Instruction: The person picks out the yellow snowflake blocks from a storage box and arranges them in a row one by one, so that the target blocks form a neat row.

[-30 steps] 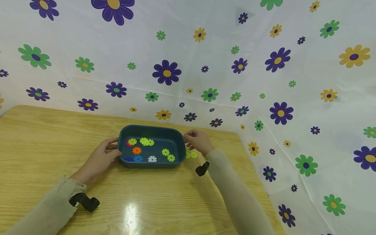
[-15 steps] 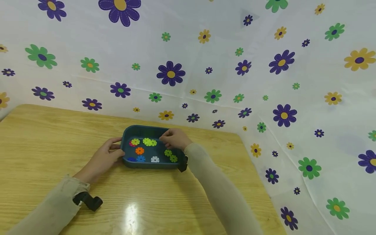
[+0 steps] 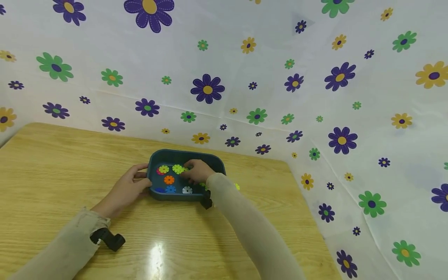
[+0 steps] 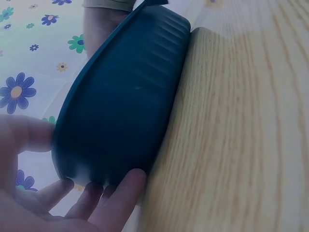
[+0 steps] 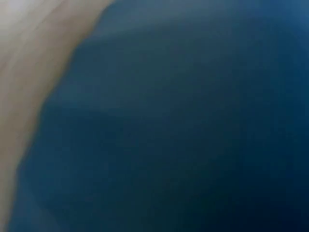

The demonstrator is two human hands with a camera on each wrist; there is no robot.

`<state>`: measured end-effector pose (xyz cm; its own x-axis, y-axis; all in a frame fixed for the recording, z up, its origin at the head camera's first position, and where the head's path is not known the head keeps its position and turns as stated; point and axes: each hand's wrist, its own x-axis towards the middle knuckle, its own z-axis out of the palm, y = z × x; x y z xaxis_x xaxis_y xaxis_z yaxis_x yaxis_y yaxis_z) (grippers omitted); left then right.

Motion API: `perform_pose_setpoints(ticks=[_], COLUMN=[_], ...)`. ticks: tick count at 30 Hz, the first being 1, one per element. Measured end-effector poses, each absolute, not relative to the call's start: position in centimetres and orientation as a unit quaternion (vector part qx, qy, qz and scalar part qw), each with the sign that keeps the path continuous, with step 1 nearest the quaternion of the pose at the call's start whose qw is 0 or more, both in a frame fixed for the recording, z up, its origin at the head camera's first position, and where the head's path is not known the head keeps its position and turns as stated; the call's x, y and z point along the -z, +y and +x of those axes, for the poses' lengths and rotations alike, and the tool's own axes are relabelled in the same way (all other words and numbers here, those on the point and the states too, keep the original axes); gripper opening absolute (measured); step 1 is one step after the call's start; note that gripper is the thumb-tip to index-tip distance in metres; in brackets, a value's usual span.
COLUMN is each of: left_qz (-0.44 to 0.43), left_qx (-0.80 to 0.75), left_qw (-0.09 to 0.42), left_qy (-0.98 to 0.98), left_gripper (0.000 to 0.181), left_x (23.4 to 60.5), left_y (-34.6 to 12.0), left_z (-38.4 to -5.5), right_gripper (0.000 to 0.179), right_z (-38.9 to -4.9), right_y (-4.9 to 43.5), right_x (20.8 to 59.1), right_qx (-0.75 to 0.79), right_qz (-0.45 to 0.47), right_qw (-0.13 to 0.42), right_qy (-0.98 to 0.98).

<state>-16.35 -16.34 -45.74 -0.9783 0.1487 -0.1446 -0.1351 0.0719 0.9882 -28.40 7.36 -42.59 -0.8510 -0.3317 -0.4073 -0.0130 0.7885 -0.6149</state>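
Observation:
A dark teal tub (image 3: 185, 197) stands on the wooden table, with several notched plastic discs lying inside. At its left end my left hand (image 3: 127, 190) grips the wall, thumb near the front corner. In the left wrist view, the fingers (image 4: 126, 193) touch the tub's outer wall (image 4: 116, 111). My right hand (image 3: 198, 171) reaches down inside the tub. Its thumb and index finger stand apart around a yellow disc (image 3: 186, 169), which they partly hide. Beside it lies another yellow disc (image 3: 177, 169). The right wrist view is blurred and shows no fingertips.
Also in the tub are an orange disc (image 3: 169, 179), a white disc (image 3: 187, 189) and a blue disc (image 3: 170, 189). A yellow-green disc (image 3: 237, 186) lies on the table (image 3: 182, 241) right of the tub. A flowered cloth (image 3: 224, 77) hangs behind.
My right hand has moved left from the tub's right end, over the rim and down to the yellow discs. My left hand keeps its hold; the view has shifted slightly.

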Motion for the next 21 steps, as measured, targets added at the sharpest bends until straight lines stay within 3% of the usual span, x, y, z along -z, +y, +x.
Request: perform_pose_setpoints(ticks=[2, 9, 17, 21], left_qz=[0.006, 0.008, 0.009, 0.009], left_qx=[-0.683, -0.684, -0.680, -0.679], left_qw=[0.106, 0.104, 0.106, 0.108], left_qy=[0.722, 0.722, 0.726, 0.726], left_gripper=[0.068, 0.069, 0.067, 0.067], left_x=[45.7, 45.8, 45.7, 45.7], left_y=[-16.3, -16.1, -16.1, -16.0], left_z=[-16.3, -16.3, -16.2, -16.2], right_gripper=[0.048, 0.016, 0.032, 0.028], right_z=[-28.0, -27.4, -27.4, -27.1], right_y=[7.4, 7.6, 7.4, 7.2], right_x=[42.8, 43.1, 43.0, 42.9], right_qx=[0.308, 0.305, 0.268, 0.260], right_qz=[-0.089, -0.098, -0.095, -0.098], right_qw=[0.245, 0.211, 0.213, 0.212], right_qy=[0.915, 0.924, 0.935, 0.937])
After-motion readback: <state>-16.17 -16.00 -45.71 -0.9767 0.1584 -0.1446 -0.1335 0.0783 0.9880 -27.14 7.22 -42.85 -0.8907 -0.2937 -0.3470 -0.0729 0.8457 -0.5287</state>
